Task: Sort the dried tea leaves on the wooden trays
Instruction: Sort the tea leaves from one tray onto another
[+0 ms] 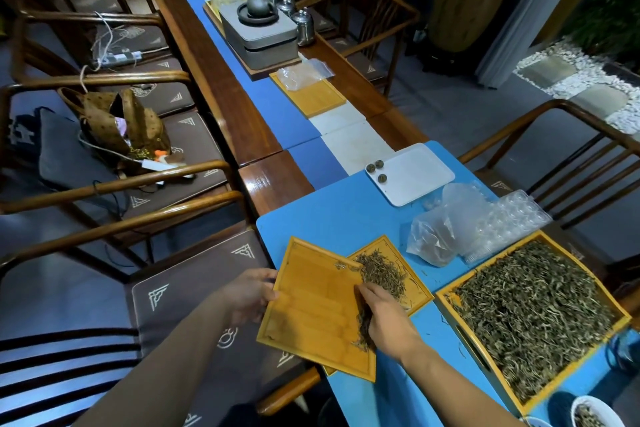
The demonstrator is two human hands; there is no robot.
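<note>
- The left hand [251, 291] grips the left edge of a bare tray [311, 312], thumb on top, fingers curled under, and holds it tilted.
- That tray overlaps a second tray [412, 291] lying just beyond the right hand on the blue mat [332, 218].
- The right hand [386, 319] rests at the bare tray's right edge, fingers curled down among a dark clump of leaves [365, 322]; whether it pinches them or only rakes them I cannot tell.
- A loose heap of tea [381, 274] lies on the second tray, right in front of the right hand's fingertips, touching the raised tray's edge.
- A few stray leaves sit on the bare tray near its far corner.
- To the right of the right hand, just beside the second tray, stands a big tray [446, 295] filled with dried tea leaves.
- Beyond the right hand, a crumpled plastic bag [436, 236] and a clear blister sheet [512, 215] lie next to the big tray's far edge.
- Farther off in the same direction is a white tray [415, 173] with three small tea balls [377, 168] at its left end.
- Near the right elbow, at the picture's lower corner, a white bowl [588, 409] holds some leaves.
- Left of the left hand are wooden chairs with brown cushions [194, 288].
</note>
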